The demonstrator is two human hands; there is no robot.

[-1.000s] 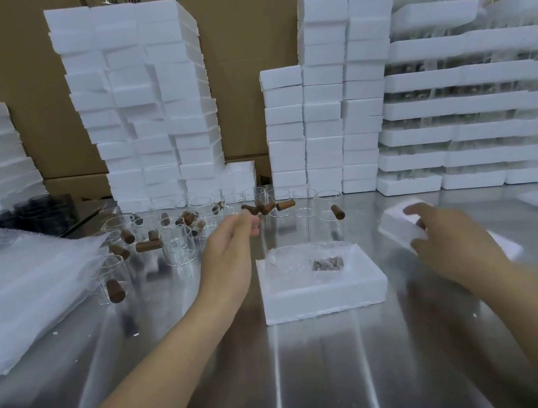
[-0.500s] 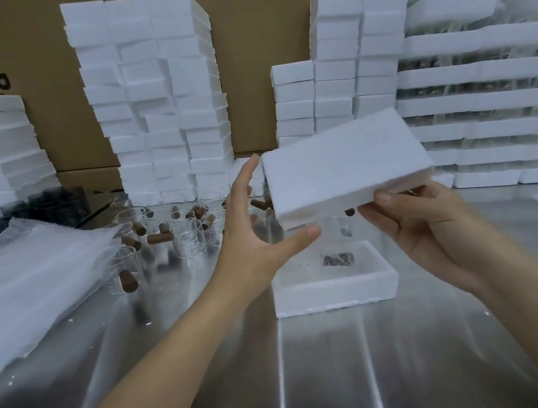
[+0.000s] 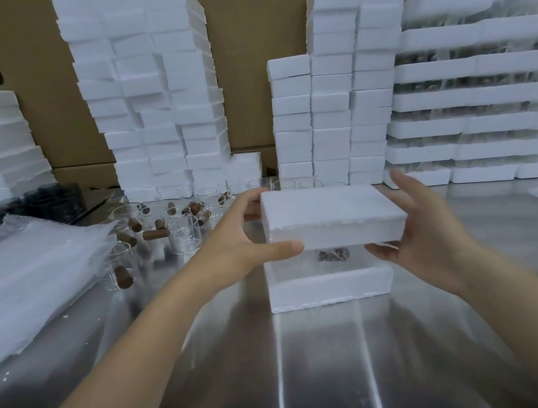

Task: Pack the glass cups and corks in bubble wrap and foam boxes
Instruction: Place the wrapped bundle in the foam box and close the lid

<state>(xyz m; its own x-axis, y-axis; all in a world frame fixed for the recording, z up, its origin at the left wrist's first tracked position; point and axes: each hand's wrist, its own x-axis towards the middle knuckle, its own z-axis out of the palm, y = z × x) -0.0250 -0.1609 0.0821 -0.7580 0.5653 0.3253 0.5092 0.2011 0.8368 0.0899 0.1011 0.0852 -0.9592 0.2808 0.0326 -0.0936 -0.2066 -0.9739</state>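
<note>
A white foam lid (image 3: 328, 216) hovers just above the open foam box (image 3: 331, 286) on the steel table. My left hand (image 3: 241, 238) grips the lid's left end, thumb along its front edge. My right hand (image 3: 425, 216) holds the right end, thumb underneath and fingers up the side. Inside the box, a bubble-wrapped bundle with brown corks (image 3: 333, 254) shows through the gap under the lid. Clear glass cups (image 3: 183, 233) and loose brown corks (image 3: 154, 233) stand behind my left hand.
A pile of bubble wrap (image 3: 29, 279) lies at the left. Tall stacks of foam boxes (image 3: 155, 92) and more foam boxes (image 3: 348, 89) line the back, with foam trays (image 3: 484, 125) at the right. Dark glass mugs (image 3: 49, 200) sit at the far left. Cardboard cartons (image 3: 243, 34) form the backdrop.
The right hand picked up the foam lid from the table's right, the left hand joined it, and both lowered it from tilted to level, close over the open box.
</note>
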